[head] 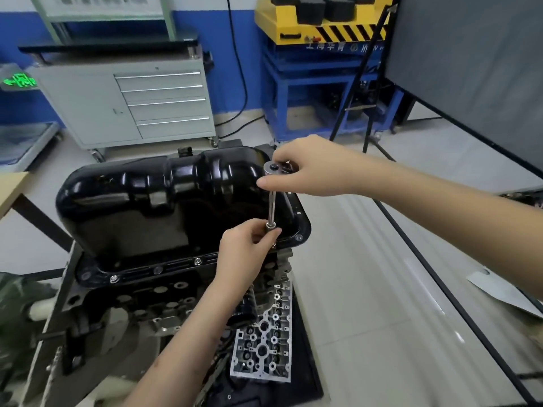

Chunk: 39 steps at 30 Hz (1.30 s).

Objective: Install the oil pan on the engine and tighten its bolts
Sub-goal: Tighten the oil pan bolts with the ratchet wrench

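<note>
A glossy black oil pan (164, 201) sits on the upturned engine (164, 306) in the middle of the view. Several silver bolts (197, 261) show along its near flange. A ratchet with a long extension bar (270, 205) stands upright over the pan's right near flange. My right hand (305, 168) grips the ratchet head at the top. My left hand (249, 245) pinches the lower end of the extension, where the socket meets the flange; the socket and the bolt under it are hidden by my fingers.
A grey drawer cabinet (141, 104) stands behind the engine. A blue and yellow stand (317, 69) is at the back right. A dark screen on black tripod legs (470, 69) fills the right side. A wooden table edge (11, 189) is at the left.
</note>
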### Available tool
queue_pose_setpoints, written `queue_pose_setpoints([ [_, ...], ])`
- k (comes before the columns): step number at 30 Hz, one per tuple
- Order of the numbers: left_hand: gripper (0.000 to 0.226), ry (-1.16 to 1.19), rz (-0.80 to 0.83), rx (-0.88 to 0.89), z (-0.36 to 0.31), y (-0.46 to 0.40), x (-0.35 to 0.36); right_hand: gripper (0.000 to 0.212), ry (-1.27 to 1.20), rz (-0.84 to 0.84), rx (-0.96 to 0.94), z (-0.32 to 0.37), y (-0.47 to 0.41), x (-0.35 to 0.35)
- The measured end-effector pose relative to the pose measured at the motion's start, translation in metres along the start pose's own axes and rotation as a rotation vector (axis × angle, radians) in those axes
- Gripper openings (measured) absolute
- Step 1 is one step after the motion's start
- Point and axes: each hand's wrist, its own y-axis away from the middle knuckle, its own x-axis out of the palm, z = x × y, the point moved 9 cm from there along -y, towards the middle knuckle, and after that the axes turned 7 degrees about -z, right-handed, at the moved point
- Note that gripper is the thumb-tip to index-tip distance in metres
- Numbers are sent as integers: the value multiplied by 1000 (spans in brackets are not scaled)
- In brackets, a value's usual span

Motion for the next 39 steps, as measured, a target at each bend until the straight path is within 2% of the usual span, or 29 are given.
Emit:
queue_pose_setpoints([
  [5,5,28,20,-24,3,2,2,46,18,28,-10,2,2,1],
  [18,13,47,66,2,5,5,7,35,107,391,-191,19,-7,4],
  [26,10,24,22,11,5,6,7,21,24,367,-192,10,-14,-5],
  [28,10,-11,18,32,3,6,8,19,66,339,-189,10,-13,-7],
  [33,6,-75,10,52,0,8,9,41,399,189,-313,20,-9,-9],
  [39,19,-186,-72,86,-14,5,4,47,434,178,-333,20,-12,-6],
])
